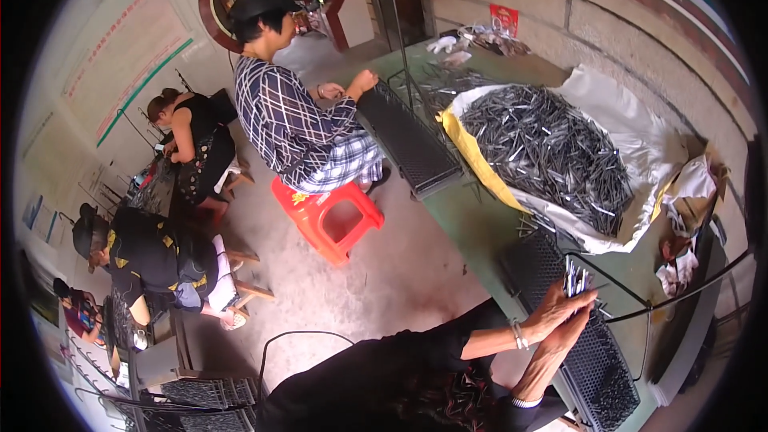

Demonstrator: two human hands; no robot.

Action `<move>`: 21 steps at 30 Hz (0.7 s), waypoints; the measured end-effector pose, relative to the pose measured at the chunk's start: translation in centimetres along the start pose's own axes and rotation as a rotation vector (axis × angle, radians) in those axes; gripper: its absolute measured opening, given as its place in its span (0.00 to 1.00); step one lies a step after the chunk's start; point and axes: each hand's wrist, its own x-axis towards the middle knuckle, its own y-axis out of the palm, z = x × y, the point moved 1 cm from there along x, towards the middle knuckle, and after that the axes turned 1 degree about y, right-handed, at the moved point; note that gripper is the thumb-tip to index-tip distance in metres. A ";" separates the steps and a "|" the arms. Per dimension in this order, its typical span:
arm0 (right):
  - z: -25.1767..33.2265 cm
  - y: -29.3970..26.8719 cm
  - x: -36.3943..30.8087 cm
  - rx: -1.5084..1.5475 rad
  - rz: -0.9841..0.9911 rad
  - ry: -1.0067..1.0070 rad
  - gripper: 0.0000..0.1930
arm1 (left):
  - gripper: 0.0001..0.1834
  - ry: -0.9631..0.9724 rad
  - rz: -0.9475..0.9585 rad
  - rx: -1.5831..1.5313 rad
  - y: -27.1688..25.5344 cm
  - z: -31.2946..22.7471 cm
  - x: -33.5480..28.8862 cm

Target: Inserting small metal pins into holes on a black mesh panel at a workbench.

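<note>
My left hand [550,312], with a bracelet at its wrist, is closed around a bundle of thin metal rods [576,278] whose silvery ends stick up. Pressed against it, my right hand [565,338] also has its fingers closed about the bundle; the lower part of the rods is hidden. Both hands are above a long black perforated tray [588,368] along the table's near edge. Dark small pieces sit in that tray. Beyond it, a heap of dark and silvery rods [552,144] lies on an opened white sack [624,116] with yellow edging.
The green table [472,232] also carries another perforated tray [412,144], beside a seated person [296,104] on a red stool [328,212]. A black wire frame [632,296] stands near my hands. Several people work at the left wall. Cloths [680,264] lie right.
</note>
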 end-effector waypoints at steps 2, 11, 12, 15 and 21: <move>0.9 0.5 -0.2 -0.084 -0.073 -0.042 0.30 | 0.06 0.041 0.043 0.058 0.0 0.5 -0.3; -1.6 3.9 -5.5 -0.447 -0.465 -0.204 0.26 | 0.18 0.226 0.074 -0.238 0.3 4.3 -2.6; -1.3 4.3 -6.5 -0.489 -0.514 -0.230 0.26 | 0.13 0.091 0.021 -0.615 1.6 4.0 -3.5; -2.4 5.0 -8.3 -0.604 -0.652 -0.276 0.25 | 0.07 0.118 0.050 0.115 0.9 4.0 -4.5; -0.2 5.1 -10.9 -0.849 -0.922 -0.426 0.23 | 0.10 -0.268 0.166 -0.007 -0.7 1.5 -5.8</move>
